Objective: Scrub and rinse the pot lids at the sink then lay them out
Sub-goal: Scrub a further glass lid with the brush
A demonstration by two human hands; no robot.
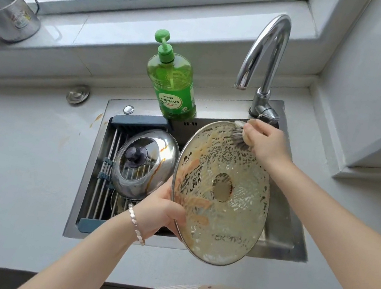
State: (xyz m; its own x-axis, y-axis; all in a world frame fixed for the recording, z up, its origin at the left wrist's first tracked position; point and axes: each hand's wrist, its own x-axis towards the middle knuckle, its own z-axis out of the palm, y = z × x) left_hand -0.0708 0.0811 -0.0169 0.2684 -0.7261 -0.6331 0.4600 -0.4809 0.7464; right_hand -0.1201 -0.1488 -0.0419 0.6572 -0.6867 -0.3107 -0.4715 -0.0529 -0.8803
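Glass lid (219,199) tilted over sink (292,252), soiled face up (orange residue, suds). Left grip (160,215) grasps its rim at sink's left. Right grip (265,144) clenched round brush (237,135), bristles on lid's far edge. Steel lid (159,144) on rack (107,155) across sink.

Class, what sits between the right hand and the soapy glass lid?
A scrubbing brush, gripped by the right hand, bristles on the glass lid; head view.
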